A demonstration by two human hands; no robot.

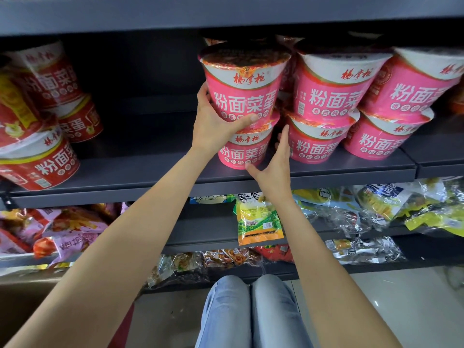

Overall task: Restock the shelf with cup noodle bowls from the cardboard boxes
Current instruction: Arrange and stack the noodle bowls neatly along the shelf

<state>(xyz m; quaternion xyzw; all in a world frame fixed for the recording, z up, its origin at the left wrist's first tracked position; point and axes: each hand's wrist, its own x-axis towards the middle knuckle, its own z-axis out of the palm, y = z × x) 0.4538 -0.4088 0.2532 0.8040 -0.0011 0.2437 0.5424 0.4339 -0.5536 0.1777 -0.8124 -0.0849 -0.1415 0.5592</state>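
Note:
My left hand grips a pink cup noodle bowl from its left side, thumb across the front. That bowl sits on top of a second pink bowl standing on the grey shelf. My right hand rests against the lower bowl's right side, fingers straight and thumb under its base edge. To the right stand two more stacks of pink bowls. Red noodle bowls are piled at the shelf's left end.
A bare stretch of shelf lies between the red and pink bowls. The shelves below hold snack bags and clear packets. My knees in blue jeans are at the bottom. A cardboard box corner shows at lower left.

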